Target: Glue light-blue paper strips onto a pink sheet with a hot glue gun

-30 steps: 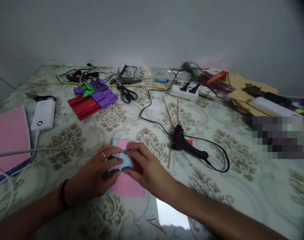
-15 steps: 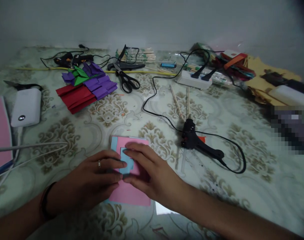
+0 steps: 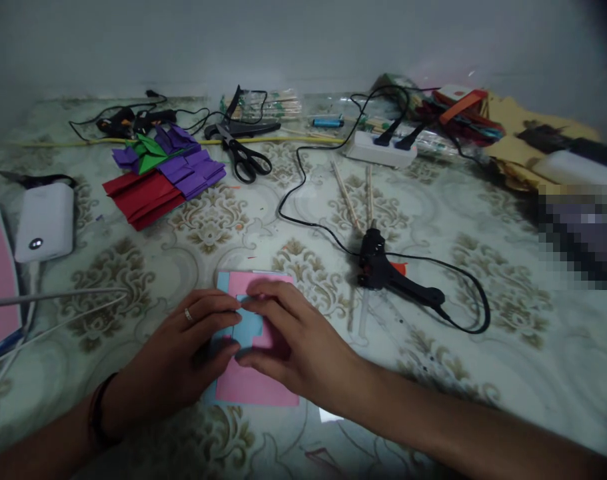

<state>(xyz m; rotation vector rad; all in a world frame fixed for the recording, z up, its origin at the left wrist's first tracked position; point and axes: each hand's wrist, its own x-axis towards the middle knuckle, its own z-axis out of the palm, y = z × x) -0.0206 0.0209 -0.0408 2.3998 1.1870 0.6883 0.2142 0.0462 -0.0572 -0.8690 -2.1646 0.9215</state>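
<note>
A pink sheet (image 3: 258,387) with a light blue strip along its left side lies flat on the patterned tablecloth. On top of it is a small light blue paper piece (image 3: 248,325). My left hand (image 3: 183,350), with a ring and a dark wristband, has its fingertips at the piece's left edge. My right hand (image 3: 298,333) arches over the right side, fingertips at the piece's top and lower edges. Both hands have their fingers bent around the small piece. A black glue gun (image 3: 390,273) rests to the right of my right hand.
Folded red paper (image 3: 146,197), purple paper (image 3: 196,173) and scissors (image 3: 246,157) lie behind. A white power bank (image 3: 44,223) is at the left. A power strip (image 3: 380,150), two wooden sticks, cords and coloured paper are at the back and right.
My left fingers have drawn back from the top of the blue piece to its left edge, uncovering more of it. The whole view has shifted slightly.
</note>
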